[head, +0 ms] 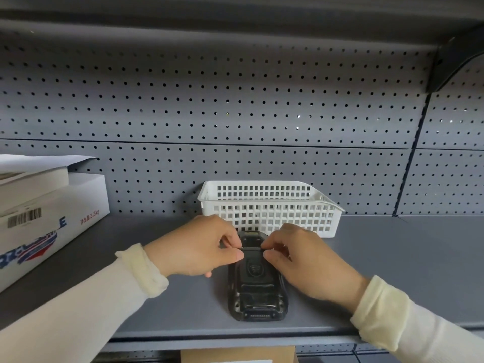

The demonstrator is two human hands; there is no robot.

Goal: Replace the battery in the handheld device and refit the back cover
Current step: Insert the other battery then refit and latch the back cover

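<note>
A black handheld device (258, 297) lies face down on the grey shelf (392, 271), its back toward me. The back cover (254, 269), marked with a wireless symbol, sits on the device's upper half. My left hand (199, 247) pinches the cover's upper left edge with thumb and forefinger. On the upper right edge, my right hand (301, 260) pinches the same way. Both hands rest partly over the device's top end. No loose battery is visible.
A white perforated plastic basket (269, 208) stands just behind the device against the pegboard back wall (235, 100). White printed boxes (44, 213) sit at the left. A brown carton (238, 355) shows below the shelf's front edge.
</note>
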